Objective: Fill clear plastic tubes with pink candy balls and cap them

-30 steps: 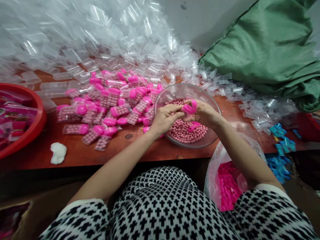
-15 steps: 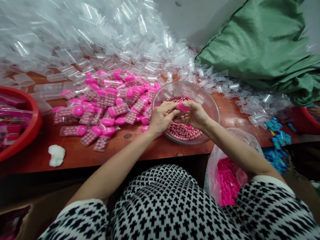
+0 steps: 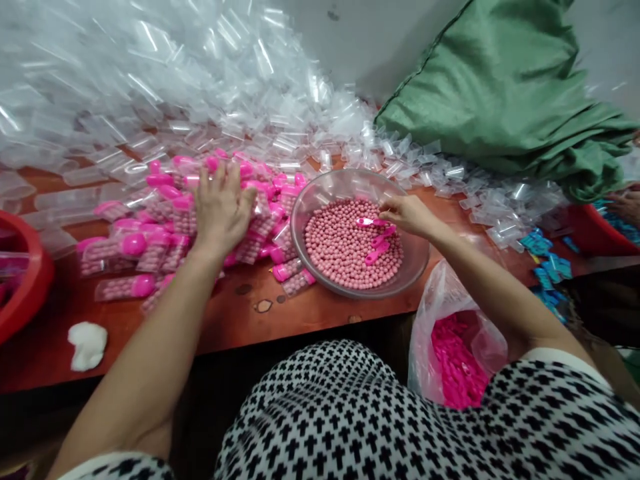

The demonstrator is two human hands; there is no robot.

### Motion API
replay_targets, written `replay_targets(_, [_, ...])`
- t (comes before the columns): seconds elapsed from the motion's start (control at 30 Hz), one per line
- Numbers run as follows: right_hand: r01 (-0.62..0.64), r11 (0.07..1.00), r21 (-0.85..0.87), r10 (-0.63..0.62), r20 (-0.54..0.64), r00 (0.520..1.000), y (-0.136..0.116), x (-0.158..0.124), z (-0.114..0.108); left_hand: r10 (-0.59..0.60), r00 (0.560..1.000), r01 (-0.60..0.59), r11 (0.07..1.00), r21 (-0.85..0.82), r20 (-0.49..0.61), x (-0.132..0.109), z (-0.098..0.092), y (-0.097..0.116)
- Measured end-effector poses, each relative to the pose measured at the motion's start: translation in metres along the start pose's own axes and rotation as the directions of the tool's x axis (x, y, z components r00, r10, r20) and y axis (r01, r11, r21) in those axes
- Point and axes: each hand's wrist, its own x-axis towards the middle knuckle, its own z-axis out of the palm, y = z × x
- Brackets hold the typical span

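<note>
My left hand (image 3: 221, 210) lies over the pile of clear bottles (image 3: 163, 210) filled with pink beads and topped with bright pink caps. Its fingers are spread; whether the palm touches a bottle is hidden. Over the clear bowl (image 3: 296, 233), my right hand (image 3: 404, 213) has its fingertips pinched at the end of a small pink plastic piece (image 3: 367, 222). Round pink beads (image 3: 335, 250) fill the bottom of the bowl. Another pink plastic piece (image 3: 377, 253) rests on the beads just below that hand.
Empty clear tubes (image 3: 165, 73) are heaped along the back. A green sack (image 3: 495, 100) slumps at back right. A plastic bag (image 3: 425, 320) of pink pieces hangs by the table edge. A red basin (image 3: 40, 280) and white wad (image 3: 87, 345) are left; blue pieces (image 3: 553, 270) right.
My hands were together above the bowl around a pink-capped item. The left has moved left onto the bottle pile and opened; the right has lowered to the pink pieces in the bowl.
</note>
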Motion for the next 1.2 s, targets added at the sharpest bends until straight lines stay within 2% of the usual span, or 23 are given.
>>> replay_targets(0.07, [-0.044,0.999,0.024,0.047,-0.168,0.985,0.017,0.007,-0.008,-0.002,0.999,-0.001,0.998,0.066,0.048,-0.001,0.007,0.005])
replay_targets(0.1, [-0.085,0.995,0.052,0.095,-0.259,0.961,0.027,0.011,-0.014,0.002,0.998,-0.007,0.997,0.078,0.061,-0.001,0.010,0.008])
replay_targets(0.13, [-0.136,0.989,0.060,0.148,-0.326,0.934,0.038,0.016,-0.020,0.017,0.997,-0.024,0.996,0.090,0.080,-0.001,0.013,0.011])
replay_targets(0.17, [-0.193,0.981,0.035,0.193,-0.344,0.919,0.050,0.020,-0.026,0.027,0.996,-0.036,0.994,0.100,0.088,0.001,0.015,0.014])
replay_targets(0.2, [-0.247,0.969,-0.017,0.229,-0.315,0.921,0.061,0.025,-0.029,0.031,0.996,-0.041,0.993,0.109,0.087,0.003,0.016,0.016])
replay_targets(0.27, [-0.299,0.945,-0.134,0.275,-0.172,0.946,0.079,0.032,-0.029,0.038,0.995,-0.049,0.991,0.123,0.089,0.007,0.017,0.018])
replay_targets(0.33, [-0.303,0.934,-0.188,0.299,-0.049,0.953,0.089,0.036,-0.018,0.040,0.995,-0.051,0.990,0.129,0.088,0.010,0.016,0.019])
replay_targets(0.37, [-0.313,0.930,-0.193,0.314,-0.025,0.949,0.091,0.037,-0.011,0.039,0.995,-0.050,0.990,0.130,0.089,0.010,0.016,0.020])
replay_targets(0.47, [-0.365,0.910,-0.195,0.367,-0.024,0.930,0.094,0.036,0.009,0.024,0.995,-0.037,0.990,0.137,0.093,0.009,0.016,0.022])
replay_targets(0.53, [-0.379,0.909,-0.174,0.376,-0.052,0.925,0.096,0.031,0.013,0.018,0.995,-0.032,0.989,0.143,0.099,0.008,0.016,0.022])
replay_targets(0.63, [-0.365,0.925,-0.110,0.352,-0.119,0.928,0.101,0.019,0.003,0.015,0.994,-0.029,0.992,0.124,0.111,0.010,0.018,0.017])
replay_targets(0.7, [-0.285,0.957,0.056,0.291,-0.189,0.938,0.102,0.008,-0.009,0.010,0.994,-0.019,0.997,0.079,0.111,0.011,0.018,0.013])
replay_targets(0.77, [-0.115,0.937,0.329,0.209,-0.268,0.940,0.096,-0.006,-0.022,0.002,0.999,-0.002,1.000,0.012,0.048,0.010,0.016,0.012])
replay_targets(0.83, [0.054,0.830,0.555,0.157,-0.325,0.933,0.082,-0.018,-0.032,0.016,0.995,-0.024,0.997,-0.075,-0.100,0.004,0.012,0.021])
replay_targets(0.93, [0.137,0.712,0.689,0.115,-0.307,0.945,0.044,-0.030,-0.035,0.106,0.948,-0.179,0.957,-0.228,-0.300,-0.015,0.006,0.057])
replay_targets(1.03, [0.174,0.596,0.784,0.075,-0.270,0.960,-0.003,-0.035,-0.022,0.185,0.950,-0.293,0.811,-0.507,-0.253,-0.036,0.007,0.109])
replay_targets(1.13, [0.158,0.466,0.870,0.040,-0.199,0.979,-0.043,-0.037,-0.004,0.222,0.975,-0.169,0.628,-0.760,-0.034,-0.049,0.018,0.145])
replay_targets(1.2, [0.155,0.477,0.865,-0.041,-0.155,0.987,-0.060,-0.038,0.003,0.168,0.986,-0.085,0.543,-0.835,0.008,-0.050,0.024,0.152])
